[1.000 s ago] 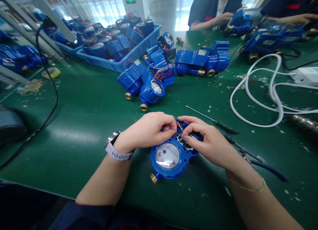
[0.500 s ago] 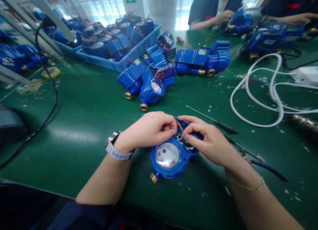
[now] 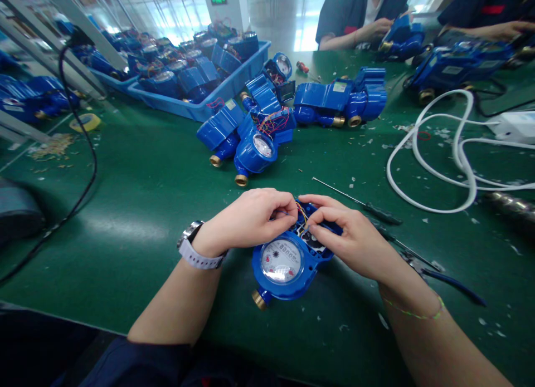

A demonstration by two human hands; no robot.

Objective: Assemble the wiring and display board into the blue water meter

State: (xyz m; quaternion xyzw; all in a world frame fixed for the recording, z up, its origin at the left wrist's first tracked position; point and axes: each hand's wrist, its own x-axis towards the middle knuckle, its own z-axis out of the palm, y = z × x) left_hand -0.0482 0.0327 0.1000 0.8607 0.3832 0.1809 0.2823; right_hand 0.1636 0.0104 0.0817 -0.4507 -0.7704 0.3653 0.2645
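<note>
A blue water meter (image 3: 282, 264) with a white dial and a brass threaded end lies on the green table in front of me. Its rear compartment is uncovered, showing thin coloured wires (image 3: 302, 215). My left hand (image 3: 263, 217), with a watch on the wrist, is closed over the left side of that compartment; its curled fingers hide what they pinch. From the right, my right hand (image 3: 346, 231) pinches at the wires with thumb and forefinger, another finger stretched along the far edge of the housing.
Several more water meters (image 3: 254, 150) lie behind, beside a blue crate (image 3: 200, 109) full of them. Right of my hands are screwdrivers (image 3: 380, 213), pliers (image 3: 451, 284) and a looped white cable (image 3: 472, 181). Two people work across the table. Yellow tape (image 3: 86, 122) lies left.
</note>
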